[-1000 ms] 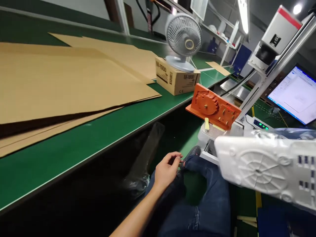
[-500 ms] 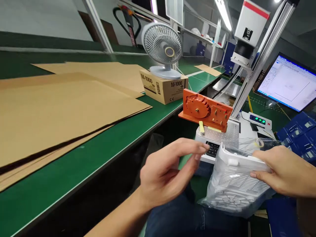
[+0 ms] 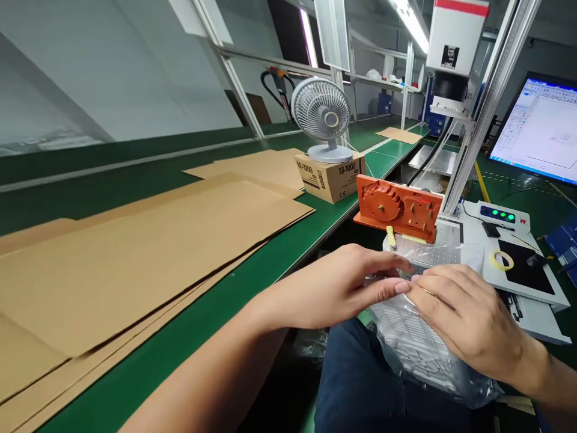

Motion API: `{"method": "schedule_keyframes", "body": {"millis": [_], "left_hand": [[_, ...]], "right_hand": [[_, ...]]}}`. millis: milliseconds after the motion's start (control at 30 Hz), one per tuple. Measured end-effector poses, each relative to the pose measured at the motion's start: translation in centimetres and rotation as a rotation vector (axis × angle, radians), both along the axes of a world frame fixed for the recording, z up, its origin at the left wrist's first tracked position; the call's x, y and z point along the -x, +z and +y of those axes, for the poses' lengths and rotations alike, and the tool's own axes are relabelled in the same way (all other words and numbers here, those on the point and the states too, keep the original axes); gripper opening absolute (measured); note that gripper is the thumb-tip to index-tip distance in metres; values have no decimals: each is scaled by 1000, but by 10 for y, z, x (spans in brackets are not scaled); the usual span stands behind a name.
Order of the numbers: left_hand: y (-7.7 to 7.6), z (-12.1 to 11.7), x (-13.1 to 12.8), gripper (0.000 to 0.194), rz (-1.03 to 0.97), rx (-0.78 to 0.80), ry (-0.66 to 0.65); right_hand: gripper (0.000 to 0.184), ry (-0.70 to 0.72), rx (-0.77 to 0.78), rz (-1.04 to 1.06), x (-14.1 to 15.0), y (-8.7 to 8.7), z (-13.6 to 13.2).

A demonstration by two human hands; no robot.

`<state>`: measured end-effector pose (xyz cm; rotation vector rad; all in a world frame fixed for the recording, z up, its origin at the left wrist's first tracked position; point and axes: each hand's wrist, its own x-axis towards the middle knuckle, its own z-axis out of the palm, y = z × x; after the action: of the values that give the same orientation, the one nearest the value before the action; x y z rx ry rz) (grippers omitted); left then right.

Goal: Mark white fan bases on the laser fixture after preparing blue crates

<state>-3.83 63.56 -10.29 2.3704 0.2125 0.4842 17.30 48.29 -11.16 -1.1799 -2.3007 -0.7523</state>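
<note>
Over the person's lap (image 3: 356, 385), beside a green workbench (image 3: 148, 367), a white moulded panel (image 3: 417, 343) sits in a clear plastic bag (image 3: 469, 391), ribbed face up, film creased and bunched at the lower edge. Left hand (image 3: 342, 291): fingers together and stretched out, tips at the bag's upper edge, contact hard to tell. Right hand (image 3: 460, 316): laid over the bag, fingers slightly apart, no clear clamp. Fingertips of both hands nearly meet. Flat fingers and light pressure look best on film this slick; pinching would likely crease it more. Orange fixture (image 3: 396, 207) on a perforated steel plate (image 3: 439, 249) stands just beyond.
</note>
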Motion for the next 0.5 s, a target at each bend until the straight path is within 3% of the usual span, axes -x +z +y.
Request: {"method": "schedule_keyframes", "body": {"millis": [100,200,300,400,467,500], "left_hand": [[-11,6,2,33,50,29,22],[-26,16,4,37,128,23,98],[-43,30,14,40,201,132,100],[-59,41,28,43,241,215,87],[-69,45,34,42,280,269,71],[-75,46,36,41,301,312,57]], "right_hand": [[36,54,-24,122,-6,-21,-2],[34,138,37,313,-16,-40,-7],[34,60,145,524,-43,-71,-18],[27,-207,254,736,-92,-127,-41],[25,-449,382,916,-129,-179,-64],[33,-587,461,1024,-145,-208,-78]]}}
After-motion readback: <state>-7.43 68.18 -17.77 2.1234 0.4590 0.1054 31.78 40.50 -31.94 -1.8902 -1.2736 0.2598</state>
